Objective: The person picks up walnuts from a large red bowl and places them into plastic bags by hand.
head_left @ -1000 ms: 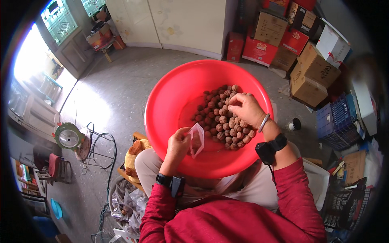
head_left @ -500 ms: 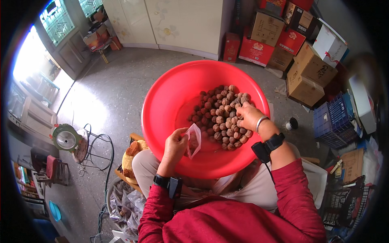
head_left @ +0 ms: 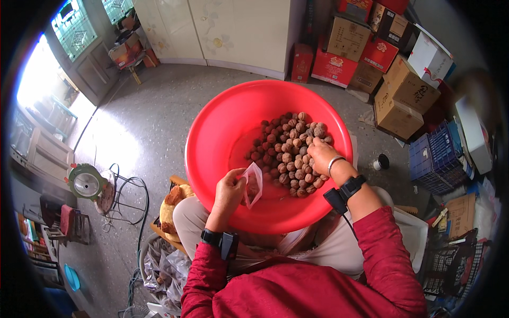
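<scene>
Grey floor [head_left: 164, 100], cream cabinet [head_left: 233, 32] beyond — bright doorway [head_left: 45, 79] at left.

Right fingers [head_left: 317, 149]: grip unclear | bag [head_left: 258, 179]: contents indistinct | shirt [head_left: 275, 291]: cut off

this looks like a cluttered room in a home: a cream cabinet with flower-patterned doors [head_left: 233, 32], stacked red and brown cardboard boxes [head_left: 347, 40], a blue plastic lattice crate [head_left: 430, 161], and a grey speckled floor [head_left: 164, 106] crossed by dark cables [head_left: 141, 222].
</scene>
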`<state>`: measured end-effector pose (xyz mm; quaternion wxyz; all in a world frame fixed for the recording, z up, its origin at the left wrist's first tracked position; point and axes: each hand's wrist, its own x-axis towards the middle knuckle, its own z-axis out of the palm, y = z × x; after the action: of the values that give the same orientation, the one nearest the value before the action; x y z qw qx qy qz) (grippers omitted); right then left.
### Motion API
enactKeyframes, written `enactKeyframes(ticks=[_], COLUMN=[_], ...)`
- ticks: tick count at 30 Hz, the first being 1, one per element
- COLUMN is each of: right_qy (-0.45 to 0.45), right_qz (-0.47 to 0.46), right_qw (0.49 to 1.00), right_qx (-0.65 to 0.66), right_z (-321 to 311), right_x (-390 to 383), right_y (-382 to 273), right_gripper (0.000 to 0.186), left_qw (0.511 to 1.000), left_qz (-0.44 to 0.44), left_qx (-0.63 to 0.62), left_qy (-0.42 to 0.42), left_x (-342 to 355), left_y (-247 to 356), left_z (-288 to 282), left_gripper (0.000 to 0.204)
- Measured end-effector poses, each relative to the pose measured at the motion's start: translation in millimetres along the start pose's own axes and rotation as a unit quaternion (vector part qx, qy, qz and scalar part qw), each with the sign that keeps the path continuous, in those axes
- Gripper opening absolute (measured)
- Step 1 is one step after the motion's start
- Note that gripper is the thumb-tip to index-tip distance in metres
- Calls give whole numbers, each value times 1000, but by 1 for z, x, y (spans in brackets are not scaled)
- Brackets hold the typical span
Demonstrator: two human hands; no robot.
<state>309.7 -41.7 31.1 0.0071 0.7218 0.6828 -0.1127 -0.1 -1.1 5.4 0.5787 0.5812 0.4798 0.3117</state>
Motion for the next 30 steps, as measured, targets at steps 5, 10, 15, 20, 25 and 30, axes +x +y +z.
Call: enactKeyframes(ticks=[5, 10, 15, 20, 25, 30], right_qy=[41, 45, 42, 58, 86, 79], right_qz=[25, 46, 48, 23, -10, 23], right_qw=[999, 998, 997, 996, 993, 990], right_qx=[25, 21, 47, 57, 83, 111], right_z=[3, -3, -9, -5, -2, -6], right_x=[2, 1, -1, 0, 2, 5], right_y=[0, -4, -3, -3, 1, 4], right_gripper=[18, 24, 26, 24, 22, 23], left_qw=[1000, 1000, 1000, 1000, 1000, 1000], left_qz=[-14, 2, 15, -4, 13, 4], left_qx=[-12, 0, 8, -3, 4, 3], left_qy=[-7, 0, 3, -1, -4, -7], left_x=[-2, -1, 1, 0, 3, 1], left_y=[3, 1, -2, -3, -4, -4], left_z=[0, 0, 1, -1, 0, -2], left_gripper=[28, 28, 28, 29, 28, 28])
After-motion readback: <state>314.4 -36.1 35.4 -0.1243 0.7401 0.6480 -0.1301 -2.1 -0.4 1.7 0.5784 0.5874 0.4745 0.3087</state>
